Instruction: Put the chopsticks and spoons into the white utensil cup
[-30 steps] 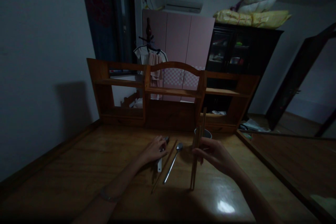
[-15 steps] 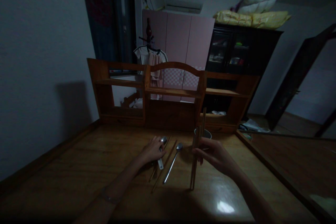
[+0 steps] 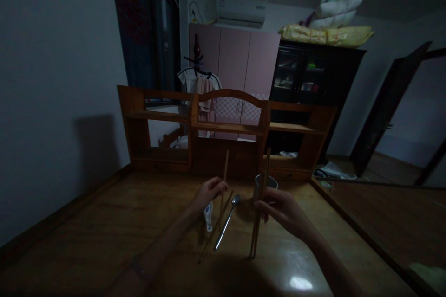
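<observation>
My left hand point(image 3: 208, 191) pinches a single wooden chopstick point(image 3: 224, 174) and holds it nearly upright above the wooden table point(image 3: 104, 236). My right hand point(image 3: 278, 208) grips a bundle of chopsticks point(image 3: 258, 222) standing on end, tips resting on the table. Between the hands lie a metal spoon point(image 3: 226, 222), a white ceramic spoon point(image 3: 208, 215) and another loose chopstick point(image 3: 212, 236). A grey cup point(image 3: 271, 181) stands just behind my right hand.
A wooden shelf unit point(image 3: 226, 125) runs along the table's far edge. Behind it are pink wardrobe doors point(image 3: 244, 60), a dark cabinet point(image 3: 306, 79) with bedding on top, and a door point(image 3: 386, 106) at the right. The room is dim.
My left hand has lifted one chopstick off the table and stood it up, leaving the white spoon lying there. The right hand has kept its bundle in place. The view tilted slightly down.
</observation>
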Available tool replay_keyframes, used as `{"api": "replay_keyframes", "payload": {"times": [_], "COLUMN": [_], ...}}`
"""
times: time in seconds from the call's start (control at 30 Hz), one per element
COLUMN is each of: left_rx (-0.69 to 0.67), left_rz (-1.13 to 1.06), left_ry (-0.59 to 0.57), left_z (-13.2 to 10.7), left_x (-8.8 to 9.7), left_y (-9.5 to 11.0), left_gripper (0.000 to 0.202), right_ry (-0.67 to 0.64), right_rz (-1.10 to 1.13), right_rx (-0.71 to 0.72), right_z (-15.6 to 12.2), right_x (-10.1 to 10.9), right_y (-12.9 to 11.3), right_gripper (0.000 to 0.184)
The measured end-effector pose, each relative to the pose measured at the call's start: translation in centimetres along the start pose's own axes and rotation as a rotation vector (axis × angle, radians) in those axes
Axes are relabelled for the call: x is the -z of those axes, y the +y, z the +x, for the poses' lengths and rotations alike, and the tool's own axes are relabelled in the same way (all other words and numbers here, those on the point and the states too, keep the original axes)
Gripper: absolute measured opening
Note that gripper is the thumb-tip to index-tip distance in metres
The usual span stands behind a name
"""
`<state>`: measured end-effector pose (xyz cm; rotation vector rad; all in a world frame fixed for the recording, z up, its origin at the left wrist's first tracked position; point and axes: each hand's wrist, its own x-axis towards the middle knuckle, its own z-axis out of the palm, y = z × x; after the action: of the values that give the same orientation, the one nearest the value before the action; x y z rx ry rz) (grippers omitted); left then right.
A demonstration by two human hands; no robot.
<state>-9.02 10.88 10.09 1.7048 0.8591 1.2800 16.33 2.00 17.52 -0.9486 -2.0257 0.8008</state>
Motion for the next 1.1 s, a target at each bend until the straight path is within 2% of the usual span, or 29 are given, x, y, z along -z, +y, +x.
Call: {"api": "replay_keyframes", "payload": {"times": [0.1, 0.17, 0.23, 0.33, 0.47, 0.67, 0.93, 1.1], "left_rx": [-0.004, 0.001, 0.007, -0.002, -0.008, 0.014, 0.016, 0.011], "left_rz": [-0.293, -0.312, -0.228, -0.108, -0.105, -0.139, -0.019, -0.052], "left_ry": [-0.045, -0.099, -0.11, -0.071, -0.047, -0.072, -0.109, -0.108], "left_z": [-1.3, -2.7, -4.1, -5.8, -6.5, -6.4, -6.7, -6.6], "left_x": [-2.1, -3.7, -5.2, -7.0, -8.5, -9.5, -9.3, -9.5], "left_y": [3.1, 4.8, 6.1, 6.8, 6.5, 6.3, 6.7, 6.6], "left_gripper": [0.028, 0.025, 0.023, 0.02, 0.016, 0.018, 0.023, 0.025], "right_ry": [0.006, 0.003, 0.004, 0.008, 0.048, 0.075, 0.048, 0.031], "right_rz": [0.007, 0.012, 0.017, 0.024, 0.013, 0.022, 0.083, 0.123], "right_rx": [0.015, 0.022, 0.029, 0.046, 0.069, 0.069, 0.054, 0.065], "right_z": [-0.1, -0.3, -0.5, -0.8, -1.2, -1.6, -1.9, -1.7], "right_x": [0.1, 0.2, 0.2, 0.2, 0.2, 0.3, 0.2, 0.1], "right_y": [0.1, 0.0, -0.2, -0.4, -0.1, 0.2, 0.0, 0.0], "right_gripper": [0.024, 0.024, 0.024, 0.023, 0.023, 0.025, 0.029, 0.031]}}
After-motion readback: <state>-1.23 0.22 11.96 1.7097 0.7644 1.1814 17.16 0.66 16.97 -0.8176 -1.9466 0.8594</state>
